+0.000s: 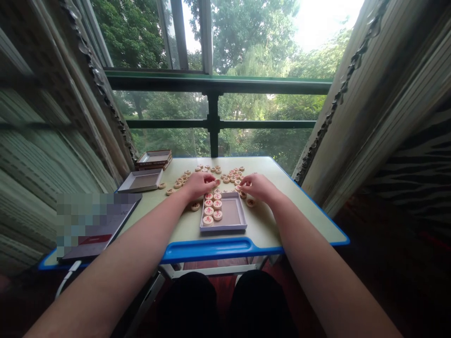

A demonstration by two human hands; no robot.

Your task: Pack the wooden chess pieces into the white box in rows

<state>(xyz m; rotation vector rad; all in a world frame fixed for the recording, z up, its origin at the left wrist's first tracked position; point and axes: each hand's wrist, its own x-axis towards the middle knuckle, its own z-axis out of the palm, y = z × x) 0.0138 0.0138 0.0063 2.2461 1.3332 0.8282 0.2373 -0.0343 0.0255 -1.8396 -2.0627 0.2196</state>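
Two columns of round wooden xiangqi pieces with red characters (pixel 217 205) lie flat along the left side of a shallow white box (pixel 241 227). Above the box's far left corner, my left hand (pixel 200 184) pinches a xiangqi piece (pixel 217 182) between its fingertips. My right hand (pixel 259 187) is beyond the box's far right corner, its fingers bent down among loose pieces. Whether those fingers grip a piece is hard to make out. One loose piece (pixel 250 203) rests just below the right hand, and another piece (pixel 195 206) lies left of the box.
Several more pieces (pixel 234 174) are scattered across the far half of the pale table (pixel 303 220). At the left stand an open white box (pixel 143 180), stacked brown boxes (pixel 154 158) and a dark laptop-like slab (pixel 105 230). A blue edge tray (pixel 207 249) runs along the front.
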